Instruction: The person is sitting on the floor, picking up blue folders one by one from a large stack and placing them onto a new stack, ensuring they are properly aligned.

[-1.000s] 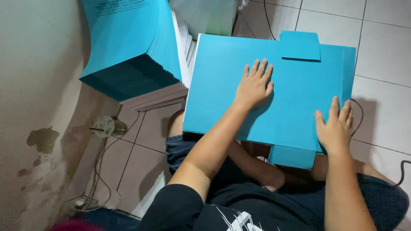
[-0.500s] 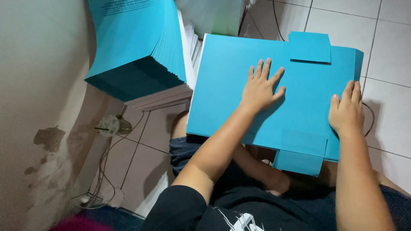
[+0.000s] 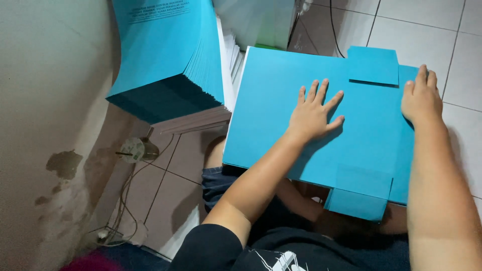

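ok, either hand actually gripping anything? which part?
No grip. The left hand presses flat, fingers spread, on the middle of the blue cardboard sheet; the right hand rests at its right edge.

Folded card sheet (image 3: 311, 100) bright turquoise blue, plain. Stack of sheets (image 3: 165, 55) same turquoise, edges darker teal. Floor tiles (image 3: 467, 90) pale grey-white. Wall (image 3: 50, 100) beige, brown patches. Shirt (image 3: 241, 251) black, white print.

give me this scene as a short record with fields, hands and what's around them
left hand: flat, fingers spread, pressing on blue card
right hand: resting on the card's right edge
card: large, with a flap at the top and at the bottom, lying over the lap
stack: blue sheets, left of the card
floor: pale tiles
wall: stained, on the left
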